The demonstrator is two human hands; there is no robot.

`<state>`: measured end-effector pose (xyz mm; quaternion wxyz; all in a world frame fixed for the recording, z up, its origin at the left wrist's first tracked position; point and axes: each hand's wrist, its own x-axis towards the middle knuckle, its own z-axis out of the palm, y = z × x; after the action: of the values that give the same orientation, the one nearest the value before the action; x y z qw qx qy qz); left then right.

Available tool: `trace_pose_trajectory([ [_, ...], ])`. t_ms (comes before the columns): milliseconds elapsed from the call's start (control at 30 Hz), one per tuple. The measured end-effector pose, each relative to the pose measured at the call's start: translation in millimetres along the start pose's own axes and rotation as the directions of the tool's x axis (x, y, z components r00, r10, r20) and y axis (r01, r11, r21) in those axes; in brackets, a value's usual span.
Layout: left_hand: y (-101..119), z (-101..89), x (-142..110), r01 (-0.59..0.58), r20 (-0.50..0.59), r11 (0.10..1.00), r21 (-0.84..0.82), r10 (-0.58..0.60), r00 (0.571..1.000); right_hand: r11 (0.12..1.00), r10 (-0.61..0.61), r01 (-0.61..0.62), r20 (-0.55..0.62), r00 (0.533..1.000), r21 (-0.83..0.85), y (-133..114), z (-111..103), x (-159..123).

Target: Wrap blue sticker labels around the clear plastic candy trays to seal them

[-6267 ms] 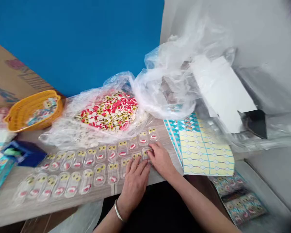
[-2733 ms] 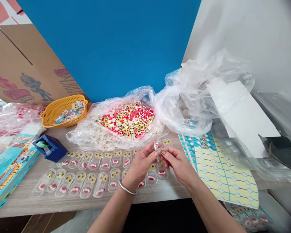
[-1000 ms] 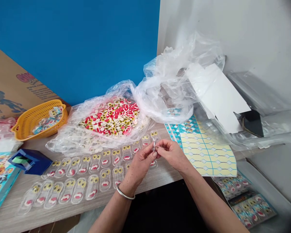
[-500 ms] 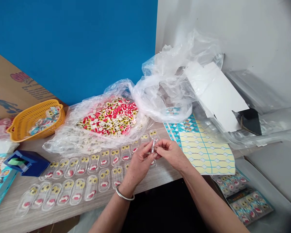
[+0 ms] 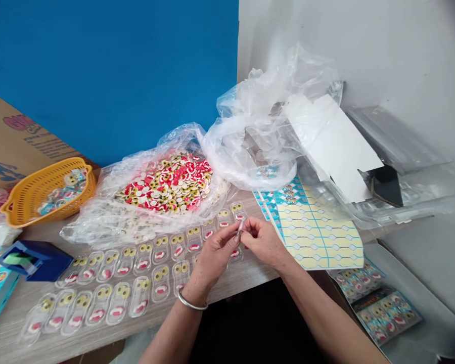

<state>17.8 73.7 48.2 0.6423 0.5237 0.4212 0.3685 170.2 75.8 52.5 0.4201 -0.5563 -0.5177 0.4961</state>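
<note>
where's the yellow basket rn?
Head view, left side: the yellow basket sits in front of the cardboard box, behind the blue dispenser, left of the plastic bag of small pieces.

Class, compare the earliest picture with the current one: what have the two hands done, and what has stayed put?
The left hand and right hand, first spread low over the clear trays, have lifted and come together; they now pinch a small clear piece. The trays to their left, the plastic bag of loose pieces, the yellow basket and the blue holder stayed in place.
</note>
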Motion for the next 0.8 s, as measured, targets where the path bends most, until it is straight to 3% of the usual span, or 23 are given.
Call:
trace_pose_trajectory([
  [133,3,4.7,1,0.033,-0.069,0.999,-0.024,-0.035,0.997,0.999,0.0,0.001,0.011,1.0,-0.037,-1,-1,-3],
  [367,18,-10.5,1,0.009,-0.023,0.932,0.361,-0.001,1.0,0.961,-0.093,0.108,0.069,0.993,-0.255,-9,-2,-14],
  [567,21,-18.8,-2,0.002,0.025,0.92,0.393,-0.013,1.0,0.925,-0.116,0.144,0.098,0.988,-0.353,-17,1,-19],
  [700,17,-17.0,-2,0.03,-0.039,0.907,0.42,-0.015,0.999,0.906,-0.105,0.139,0.106,0.989,-0.4,-21,4,-20],
  [800,16,-17.3,-1,0.033,-0.059,0.927,0.374,-0.012,0.998,0.931,-0.097,0.12,0.083,0.992,-0.344,-19,6,-19],
])
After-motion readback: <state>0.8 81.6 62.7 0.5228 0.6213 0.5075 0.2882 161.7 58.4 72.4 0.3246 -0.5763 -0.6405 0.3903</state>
